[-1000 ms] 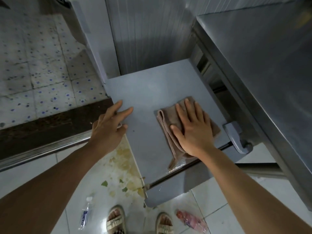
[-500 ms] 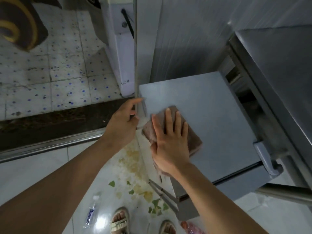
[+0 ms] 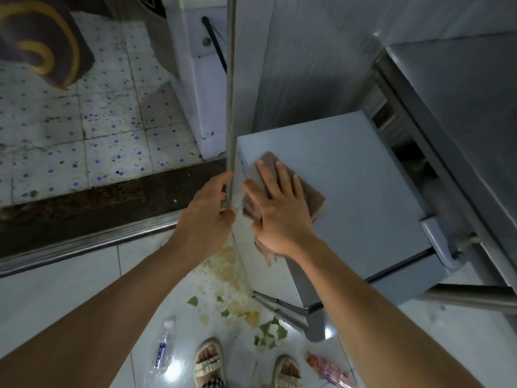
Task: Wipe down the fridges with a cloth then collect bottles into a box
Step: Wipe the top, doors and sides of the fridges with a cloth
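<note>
Cloth [image 3: 305,189] half hidden under flat right hand [image 3: 279,217] on fridge [image 3: 363,175]; left hand's [image 3: 205,212] grip unclear.

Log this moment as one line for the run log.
step: wiping fridge top | right hand: flat on cloth | left hand: at fridge's left edge | bottle: on floor

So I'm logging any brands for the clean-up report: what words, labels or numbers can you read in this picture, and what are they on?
No text here can be read.
Clear bottle on the floor: blue label, print too blurred to read.
Pink wrapped bottle by the right foot: pattern only, no legible words.
Small fridge, cloth: no visible lettering.
</note>
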The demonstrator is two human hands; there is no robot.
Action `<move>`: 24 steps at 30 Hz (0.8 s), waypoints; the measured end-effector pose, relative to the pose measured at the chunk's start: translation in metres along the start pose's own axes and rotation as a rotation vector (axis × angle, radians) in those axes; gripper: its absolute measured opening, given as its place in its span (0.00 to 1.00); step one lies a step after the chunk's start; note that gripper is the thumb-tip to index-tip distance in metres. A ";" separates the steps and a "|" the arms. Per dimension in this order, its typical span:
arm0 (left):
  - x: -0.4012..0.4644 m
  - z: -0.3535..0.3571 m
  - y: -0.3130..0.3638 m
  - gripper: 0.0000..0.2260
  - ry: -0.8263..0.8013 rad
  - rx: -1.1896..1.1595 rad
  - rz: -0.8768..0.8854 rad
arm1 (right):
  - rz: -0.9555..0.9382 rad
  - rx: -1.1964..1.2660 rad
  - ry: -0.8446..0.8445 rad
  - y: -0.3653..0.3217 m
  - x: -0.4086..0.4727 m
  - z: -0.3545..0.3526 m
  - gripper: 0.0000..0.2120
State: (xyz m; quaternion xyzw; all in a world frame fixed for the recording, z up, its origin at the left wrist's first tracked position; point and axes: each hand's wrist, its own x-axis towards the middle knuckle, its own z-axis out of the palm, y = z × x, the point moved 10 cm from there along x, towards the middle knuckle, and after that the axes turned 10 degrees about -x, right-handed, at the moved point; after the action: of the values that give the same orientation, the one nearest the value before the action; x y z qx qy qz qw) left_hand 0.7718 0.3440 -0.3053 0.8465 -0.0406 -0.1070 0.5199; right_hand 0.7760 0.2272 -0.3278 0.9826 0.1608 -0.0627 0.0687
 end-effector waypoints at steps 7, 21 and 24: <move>-0.016 0.044 0.037 0.27 -0.072 0.102 0.050 | 0.067 0.071 -0.039 -0.001 -0.135 0.022 0.34; -0.039 0.125 0.049 0.23 -0.046 0.541 0.060 | 0.398 0.018 -0.078 0.174 -0.152 0.044 0.36; -0.040 0.155 0.070 0.23 -0.052 0.591 0.132 | 0.397 0.050 -0.002 0.168 -0.193 0.041 0.31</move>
State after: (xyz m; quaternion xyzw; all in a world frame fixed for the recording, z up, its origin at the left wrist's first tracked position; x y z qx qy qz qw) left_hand 0.7011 0.1843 -0.3049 0.9536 -0.1384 -0.0783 0.2558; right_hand 0.6447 0.0042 -0.3206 0.9964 -0.0376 -0.0527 0.0553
